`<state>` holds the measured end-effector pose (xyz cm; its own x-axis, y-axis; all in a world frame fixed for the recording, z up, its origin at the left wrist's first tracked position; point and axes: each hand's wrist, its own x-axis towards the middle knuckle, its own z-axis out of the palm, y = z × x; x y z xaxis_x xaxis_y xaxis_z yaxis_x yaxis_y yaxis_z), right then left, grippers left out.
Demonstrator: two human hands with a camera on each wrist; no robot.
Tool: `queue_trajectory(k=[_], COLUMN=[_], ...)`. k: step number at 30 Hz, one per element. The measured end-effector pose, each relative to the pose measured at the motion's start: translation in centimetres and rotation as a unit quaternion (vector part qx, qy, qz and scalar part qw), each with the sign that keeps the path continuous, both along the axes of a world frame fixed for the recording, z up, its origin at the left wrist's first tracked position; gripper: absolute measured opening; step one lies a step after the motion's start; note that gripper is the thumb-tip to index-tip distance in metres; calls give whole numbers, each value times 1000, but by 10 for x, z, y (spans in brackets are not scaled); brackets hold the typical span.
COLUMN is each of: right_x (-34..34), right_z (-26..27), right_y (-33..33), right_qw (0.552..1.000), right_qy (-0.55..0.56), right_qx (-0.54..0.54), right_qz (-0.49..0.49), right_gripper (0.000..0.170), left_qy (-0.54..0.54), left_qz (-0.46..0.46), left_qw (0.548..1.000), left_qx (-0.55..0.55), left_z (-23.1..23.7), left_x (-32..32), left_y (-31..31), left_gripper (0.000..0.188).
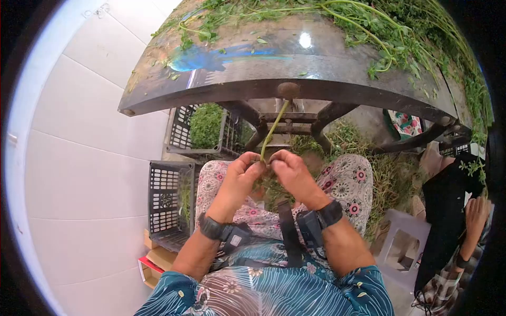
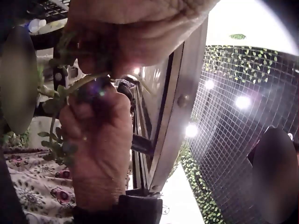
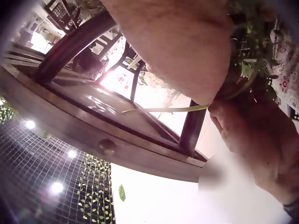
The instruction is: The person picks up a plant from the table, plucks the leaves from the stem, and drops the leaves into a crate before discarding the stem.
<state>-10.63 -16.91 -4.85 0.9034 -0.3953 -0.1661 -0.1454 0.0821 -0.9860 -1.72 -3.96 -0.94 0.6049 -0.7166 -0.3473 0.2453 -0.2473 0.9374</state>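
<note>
A green leafy stem (image 1: 275, 129) rises from between my two hands toward the table edge, with its bare stalk uppermost. My left hand (image 1: 239, 180) pinches it near the lower end of the bare part, thumb and fingertips together. Close beside it, my right hand (image 1: 296, 177) pinches the same plant with bent fingers. Small leaves (image 2: 57, 142) hang below the hands in the left wrist view. From the right wrist view the pale stalk (image 3: 163, 110) sticks out past the fingers, while the fingertips themselves are mostly hidden.
A worn round table (image 1: 253, 68) stands ahead, with piled greens (image 1: 390, 31) on it. Black crates (image 1: 171, 203) sit at the left, one holding greens (image 1: 206, 125). Plant scraps (image 1: 392, 195) cover the floor. Another person's hand (image 1: 477, 213) and a plastic stool (image 1: 403, 247) are at right.
</note>
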Motion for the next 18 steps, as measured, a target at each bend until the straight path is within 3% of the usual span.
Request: queue_trajectory(k=[2, 4, 5, 6, 7, 10, 11, 14, 18], right_x=[-3, -5, -6, -8, -7, -4, -7, -3, -10], right_z=[-21, -30, -10, 1, 2, -7, -1, 4, 20], right_y=[-17, -32, -38, -39, -33, -18, -12, -5, -7], right_qw=[968, 983, 979, 916, 917, 941, 959, 910, 942], right_qy=[-124, -142, -92, -36, -33, -36, -60, -31, 22], right_qx=[-213, -83, 156, 386, 385, 338, 272, 386, 265], right_qz=[-48, -86, -96, -101, -105, 8, 55, 147, 206], right_gripper=[12, 8, 7, 6, 9, 15, 15, 17, 23], left_qy=[22, 46, 58, 70, 73, 104, 127, 131, 129], left_qz=[5, 7, 6, 5, 4, -11, -20, -35, -24], left_qw=[999, 997, 995, 993, 992, 985, 981, 977, 981], left_qx=[-32, -66, -83, -99, -107, -136, -147, -165, -142], left_z=[1, 1, 1, 1, 1, 1, 2, 0, -5], left_x=[1, 2, 4, 5, 5, 4, 2, 0, 4], left_y=[4, 7, 8, 9, 9, 6, 5, 4, 9], left_gripper=[17, 19, 20, 22, 22, 22, 22, 21, 22])
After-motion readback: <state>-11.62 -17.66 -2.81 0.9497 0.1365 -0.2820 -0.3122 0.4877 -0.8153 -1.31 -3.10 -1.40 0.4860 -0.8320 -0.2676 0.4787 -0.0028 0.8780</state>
